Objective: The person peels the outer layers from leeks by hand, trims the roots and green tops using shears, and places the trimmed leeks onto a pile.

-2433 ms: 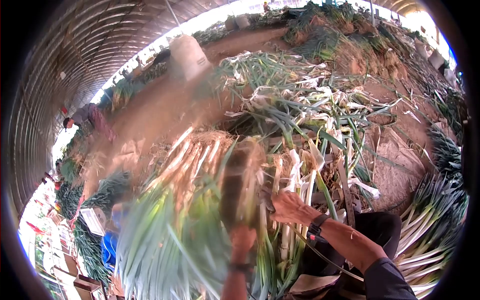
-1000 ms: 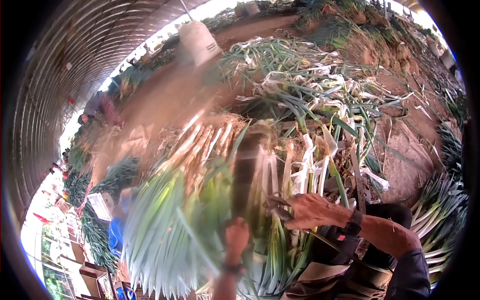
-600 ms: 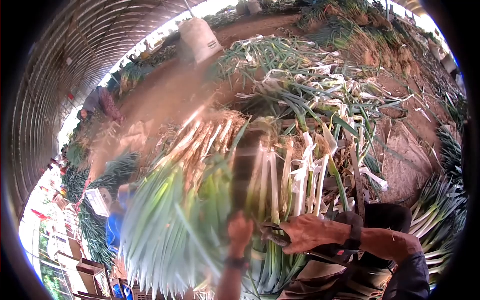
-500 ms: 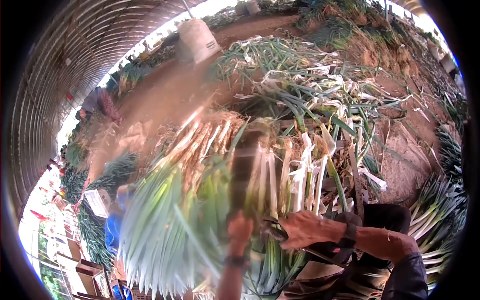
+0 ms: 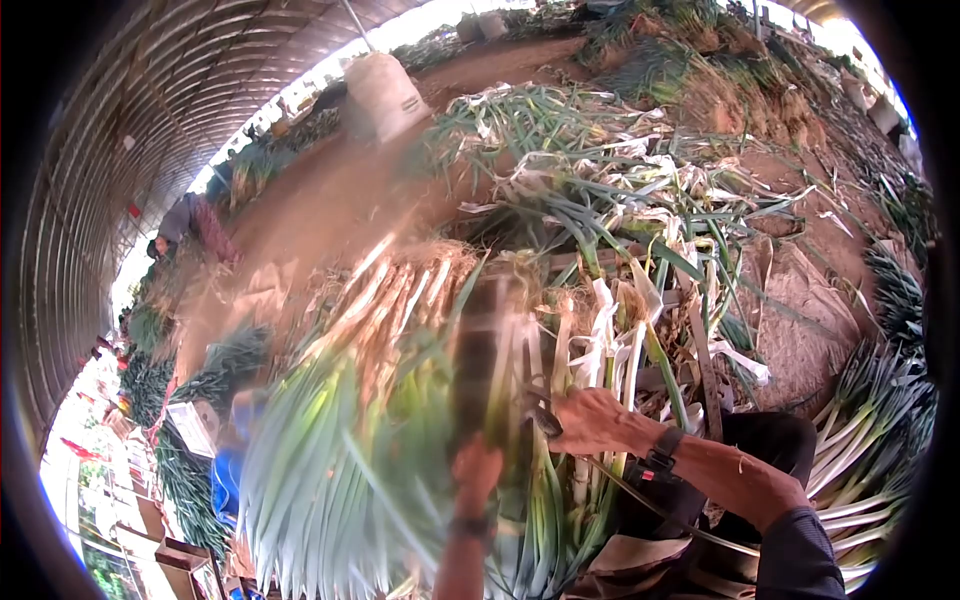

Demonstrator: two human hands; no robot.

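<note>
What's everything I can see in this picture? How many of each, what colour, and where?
leek bundle: one, green tops, pale stalks, blurred, centre-left
loose leeks: many, white and green, before the hands
trimmed leaves: one heap, green and white, beyond
stacked leeks: many, white and green, right edge
sack: one, white, top
other person: one, far left
dark tool: one, in right hand
wristband: one, black, right wrist
left hand: blurred, gripping the leek bundle
right hand: lower centre
</note>
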